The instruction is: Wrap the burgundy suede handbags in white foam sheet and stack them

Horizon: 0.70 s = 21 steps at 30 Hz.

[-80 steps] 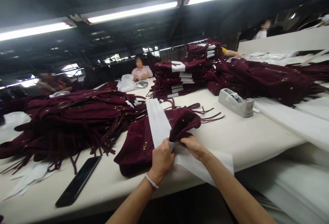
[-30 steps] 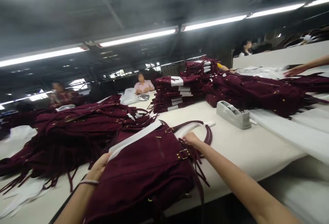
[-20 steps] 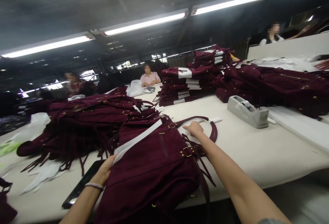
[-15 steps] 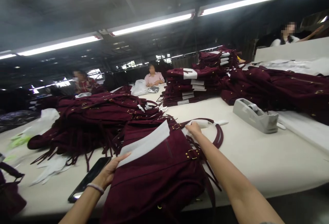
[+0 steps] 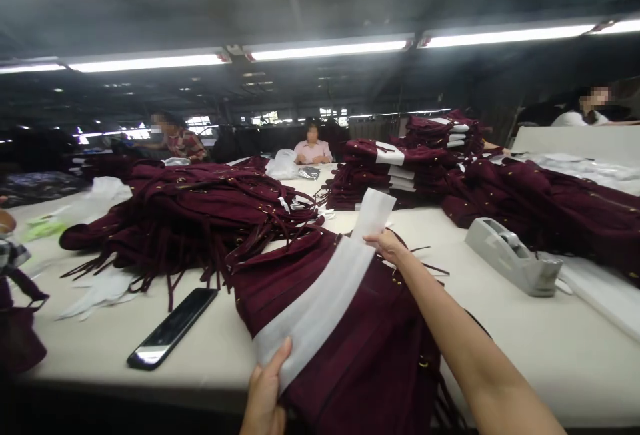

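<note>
A maroon fabric bag [image 5: 370,342] with brass-coloured fittings lies aslant at the table's front edge. Across it runs a white paper-like strip [image 5: 320,302], whose far end stands up past the bag. My left hand [image 5: 267,388] grips the bag's near left edge, thumb on top of the strip and fingers hidden beneath. With thumb and fingers closed, my right hand [image 5: 387,246] pinches the strip near its far end, above the bag's upper right side. Thin maroon straps stick out beside my right forearm.
A phone [image 5: 173,328] lies to the left. Behind it are heaped maroon bags [image 5: 200,215] and white scraps [image 5: 103,292]. Folded bags with white bands [image 5: 395,172] are stacked at the back. A grey tape dispenser [image 5: 513,258] stands right. Several people sit or stand farther off.
My right hand has left the strap area and now holds the strip's far end. The bag has turned and shifted right. My left hand has moved right and nearer, with its thumb over the strip.
</note>
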Available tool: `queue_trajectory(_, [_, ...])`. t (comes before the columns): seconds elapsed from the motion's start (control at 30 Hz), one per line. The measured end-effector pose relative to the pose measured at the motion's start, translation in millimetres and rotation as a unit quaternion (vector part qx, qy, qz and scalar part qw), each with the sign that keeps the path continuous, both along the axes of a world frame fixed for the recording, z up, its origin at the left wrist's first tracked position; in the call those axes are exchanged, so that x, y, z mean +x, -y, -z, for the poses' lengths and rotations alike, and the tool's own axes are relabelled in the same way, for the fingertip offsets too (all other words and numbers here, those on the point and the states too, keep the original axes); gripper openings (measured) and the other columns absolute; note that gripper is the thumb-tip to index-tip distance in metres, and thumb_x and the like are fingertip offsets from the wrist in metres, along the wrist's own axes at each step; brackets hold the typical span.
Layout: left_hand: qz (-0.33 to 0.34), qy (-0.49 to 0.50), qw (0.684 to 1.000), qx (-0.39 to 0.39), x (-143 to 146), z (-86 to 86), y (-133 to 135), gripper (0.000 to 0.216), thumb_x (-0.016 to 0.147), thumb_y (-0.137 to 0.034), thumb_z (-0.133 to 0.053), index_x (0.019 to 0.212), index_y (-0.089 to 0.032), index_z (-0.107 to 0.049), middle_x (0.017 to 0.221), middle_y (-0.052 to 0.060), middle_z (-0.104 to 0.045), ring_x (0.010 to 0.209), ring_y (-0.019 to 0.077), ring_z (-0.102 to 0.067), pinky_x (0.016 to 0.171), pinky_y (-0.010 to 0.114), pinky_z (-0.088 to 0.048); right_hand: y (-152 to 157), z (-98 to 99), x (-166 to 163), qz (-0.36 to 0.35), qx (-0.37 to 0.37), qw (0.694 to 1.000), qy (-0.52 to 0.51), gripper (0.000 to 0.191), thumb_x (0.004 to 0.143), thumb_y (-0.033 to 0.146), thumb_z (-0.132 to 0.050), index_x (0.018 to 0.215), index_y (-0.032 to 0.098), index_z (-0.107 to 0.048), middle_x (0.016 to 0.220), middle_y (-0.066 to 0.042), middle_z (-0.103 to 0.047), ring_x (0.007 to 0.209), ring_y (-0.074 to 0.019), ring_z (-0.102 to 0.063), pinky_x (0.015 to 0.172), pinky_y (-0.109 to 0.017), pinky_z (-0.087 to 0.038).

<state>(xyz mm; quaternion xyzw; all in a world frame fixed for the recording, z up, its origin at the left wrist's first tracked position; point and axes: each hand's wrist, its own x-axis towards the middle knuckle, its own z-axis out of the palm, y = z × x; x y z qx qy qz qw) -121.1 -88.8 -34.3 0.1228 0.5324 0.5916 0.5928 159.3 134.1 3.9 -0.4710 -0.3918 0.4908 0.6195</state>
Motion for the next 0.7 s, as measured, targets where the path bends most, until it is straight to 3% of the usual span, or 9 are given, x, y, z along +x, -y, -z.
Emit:
queue_trajectory(0.13, [0.033,-0.019,0.998,-0.047,-7,-4.0,7,0.045,0.073,-0.016,-0.077,0.116,-0.015,-0.062,0.098,0.008,-0.074,0.09,0.0276,-0.071,0.078,0.034,-0.059,15,23.8,3,0.059,0.014,0.998,-0.036,0.029,0.054,0.024,-0.082,0.075,0.014,-0.064,0.077,-0.009,-0.072,0.079,-0.0257,-0.069,0.073,-0.036,-0.058])
queue_trajectory(0.27, [0.002,-0.017,0.999,-0.035,-4,-10.1,7,0.046,0.071,-0.01,-0.075,0.116,-0.017,-0.063,0.093,0.006,-0.075,0.087,0.0266,-0.072,0.081,0.035,-0.059,26,18.7,10,0.135,0.071,0.986,-0.07,0.041,0.056,0.038,-0.084,0.085,0.015,-0.066,0.094,-0.009,-0.073,0.094,-0.0242,-0.067,0.085,-0.034,-0.056])
queue_trajectory(0.37, [-0.025,-0.016,1.0,-0.009,3,-4.8,7,0.045,0.072,-0.007,-0.072,0.115,-0.018,-0.063,0.089,0.005,-0.075,0.088,0.0269,-0.071,0.085,0.036,-0.058,43,13.5,12,0.093,0.107,0.989,-0.047,0.049,0.06,0.05,-0.082,0.092,0.014,-0.069,0.101,-0.01,-0.072,0.097,-0.0253,-0.067,0.088,-0.037,-0.054])
queue_trajectory(0.43, [-0.028,-0.046,0.998,0.022,4,1.0,7,0.042,0.075,-0.01,-0.069,0.116,-0.019,-0.061,0.094,0.006,-0.074,0.096,0.0275,-0.07,0.089,0.037,-0.056,57,16.3,9,0.043,0.097,0.994,0.04,0.051,0.067,0.057,-0.074,0.093,0.013,-0.071,0.099,-0.011,-0.073,0.096,-0.0261,-0.067,0.088,-0.039,-0.054])
queue_trajectory(0.5, [-0.019,-0.138,0.989,0.044,3,5.7,6,0.044,0.079,-0.019,-0.068,0.121,-0.019,-0.056,0.106,0.009,-0.071,0.107,0.0297,-0.065,0.095,0.041,-0.052,69,23.3,3,0.023,0.065,0.988,0.136,0.05,0.073,0.058,-0.066,0.094,0.013,-0.071,0.097,-0.011,-0.073,0.096,-0.0265,-0.067,0.086,-0.038,-0.053])
queue_trajectory(0.57, [-0.017,-0.294,0.955,0.04,-1,7.5,5,0.058,0.079,-0.029,-0.069,0.132,-0.016,-0.046,0.123,0.015,-0.062,0.119,0.034,-0.057,0.102,0.047,-0.046,78,31.1,-4,0.036,0.035,0.979,0.196,0.043,0.076,0.054,-0.062,0.09,0.014,-0.071,0.094,-0.01,-0.073,0.094,-0.0281,-0.067,0.085,-0.038,-0.052])
queue_trajectory(0.6, [-0.027,-0.386,0.921,0.05,-3,7.1,5,0.067,0.079,-0.032,-0.07,0.137,-0.015,-0.04,0.133,0.018,-0.054,0.126,0.0359,-0.05,0.107,0.05,-0.041,82,34.3,-8,0.042,0.025,0.975,0.216,0.038,0.077,0.05,-0.062,0.086,0.015,-0.072,0.092,-0.01,-0.073,0.093,-0.029,-0.066,0.085,-0.038,-0.05])
queue_trajectory(0.7, [-0.046,-0.627,0.758,0.176,-4,1.5,1,0.066,0.084,-0.028,-0.061,0.143,-0.017,-0.032,0.155,0.018,-0.023,0.143,0.035,-0.022,0.117,0.053,-0.02,87,38.5,-18,0.058,0.009,0.957,0.283,0.026,0.08,0.042,-0.059,0.079,0.019,-0.071,0.087,-0.008,-0.073,0.092,-0.0296,-0.065,0.088,-0.038,-0.046])
